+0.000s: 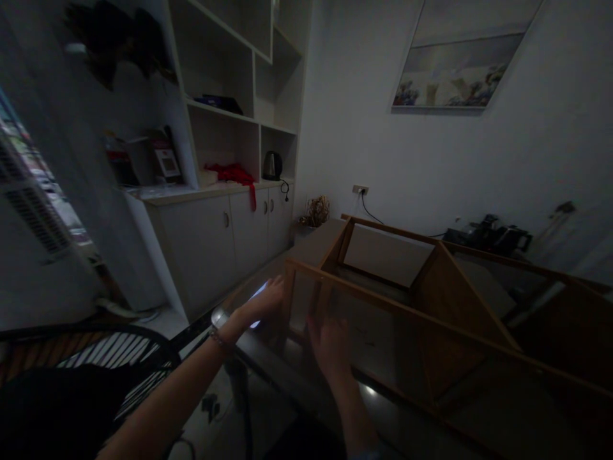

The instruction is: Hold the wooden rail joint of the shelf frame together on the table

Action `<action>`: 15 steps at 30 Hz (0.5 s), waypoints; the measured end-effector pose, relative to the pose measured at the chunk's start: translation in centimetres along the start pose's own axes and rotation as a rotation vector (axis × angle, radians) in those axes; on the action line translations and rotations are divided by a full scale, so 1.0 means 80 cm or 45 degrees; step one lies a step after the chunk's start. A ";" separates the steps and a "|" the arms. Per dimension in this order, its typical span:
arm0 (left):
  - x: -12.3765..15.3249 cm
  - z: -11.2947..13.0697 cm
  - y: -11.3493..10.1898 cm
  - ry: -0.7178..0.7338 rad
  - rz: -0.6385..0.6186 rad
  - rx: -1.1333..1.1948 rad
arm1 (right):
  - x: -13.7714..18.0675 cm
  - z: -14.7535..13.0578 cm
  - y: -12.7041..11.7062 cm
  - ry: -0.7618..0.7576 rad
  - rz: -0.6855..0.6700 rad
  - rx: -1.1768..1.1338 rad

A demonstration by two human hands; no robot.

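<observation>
A brown wooden shelf frame [364,287] lies on its side across a dark, glossy table [268,358]. My left hand [268,299] is beside the frame's left end, its fingers stretched out and close to the outer wood. Under this hand shows a lit, bluish screen like a phone's [259,291], mostly covered by the hand. My right hand [331,345] is by the frame's near left part, below its front rail. One digit points up toward a short wooden upright and the other fingers look curled. Dim light hides what they hold, if anything.
A black wire-backed chair [143,338] stands at left. White cabinets [196,249] carry a red cloth [234,174] and an electric kettle [272,166]. Dark appliances [493,235] sit behind the frame, near the wall. A dried plant [317,211] stands in the corner.
</observation>
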State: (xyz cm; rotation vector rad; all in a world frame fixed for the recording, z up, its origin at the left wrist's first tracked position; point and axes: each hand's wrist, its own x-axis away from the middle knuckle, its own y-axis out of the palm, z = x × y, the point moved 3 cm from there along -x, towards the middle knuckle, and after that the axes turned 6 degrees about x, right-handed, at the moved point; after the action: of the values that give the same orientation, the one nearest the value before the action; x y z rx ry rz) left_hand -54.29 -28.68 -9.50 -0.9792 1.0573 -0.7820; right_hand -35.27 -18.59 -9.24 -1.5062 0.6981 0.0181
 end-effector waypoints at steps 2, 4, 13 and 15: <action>0.009 -0.004 -0.016 -0.087 0.133 0.015 | 0.000 -0.001 0.001 0.007 -0.002 -0.009; 0.023 -0.004 -0.033 -0.148 0.275 0.032 | 0.000 -0.001 0.001 0.024 -0.002 -0.022; 0.058 0.125 -0.082 0.257 0.785 0.169 | 0.000 -0.004 0.002 0.082 0.068 -0.118; 0.043 0.187 -0.083 0.479 0.745 0.228 | 0.008 -0.002 -0.004 0.077 0.127 -0.137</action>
State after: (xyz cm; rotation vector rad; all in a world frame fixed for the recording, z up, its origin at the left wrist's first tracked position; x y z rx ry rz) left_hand -39.48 -30.25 -1.93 -0.3347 1.4788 -0.5654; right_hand -34.69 -19.03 -9.24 -1.5784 0.8316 0.0876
